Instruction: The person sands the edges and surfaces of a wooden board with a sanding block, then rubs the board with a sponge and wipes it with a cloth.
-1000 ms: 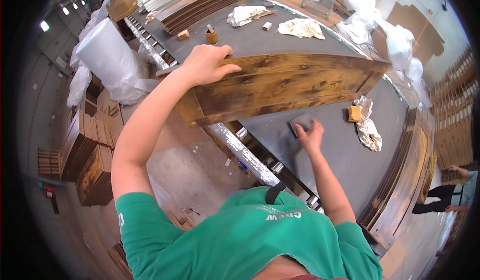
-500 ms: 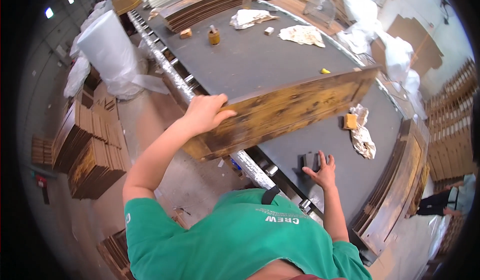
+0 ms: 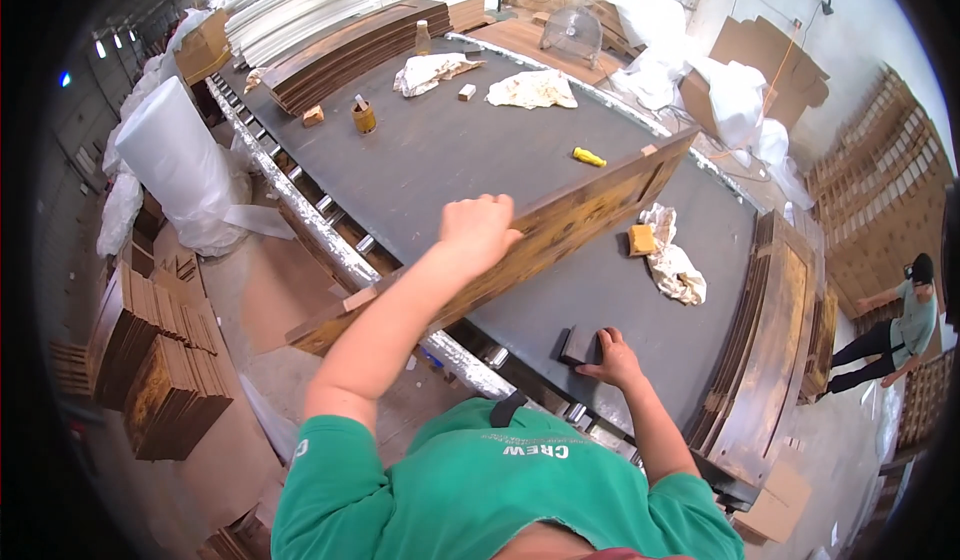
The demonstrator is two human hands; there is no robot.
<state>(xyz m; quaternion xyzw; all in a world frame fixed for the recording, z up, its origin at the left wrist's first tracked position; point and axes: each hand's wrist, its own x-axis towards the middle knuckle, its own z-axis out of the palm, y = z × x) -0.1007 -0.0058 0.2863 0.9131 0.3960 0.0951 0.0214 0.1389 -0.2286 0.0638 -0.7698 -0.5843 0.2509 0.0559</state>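
My left hand [image 3: 478,228] is closed over the upper long edge of a brown wooden panel [image 3: 575,232], with its fingers wrapped over the top. The panel stands on its long edge, slanting across the table, and its near left end juts past the table's side. Low on the table's near part, my right hand [image 3: 614,362] closes around a small dark block [image 3: 580,345], thumb at the near side. A yellow-orange sponge-like block [image 3: 640,241] and a crumpled whitish cloth [image 3: 677,274] lie beyond that hand.
On the dark tabletop [image 3: 440,165] are a yellow tool [image 3: 589,157], a brown pot [image 3: 363,118], more cloths [image 3: 532,90] and a bottle [image 3: 422,38]. Stacked panels [image 3: 765,330] stand at the right; more boards [image 3: 350,55] lie at the far end. A person [image 3: 900,330] walks at the right.
My left hand has moved right along the panel's edge, and the panel now tilts more upright. My right hand, spread beside the dark block before, has closed on it. The view has shifted.
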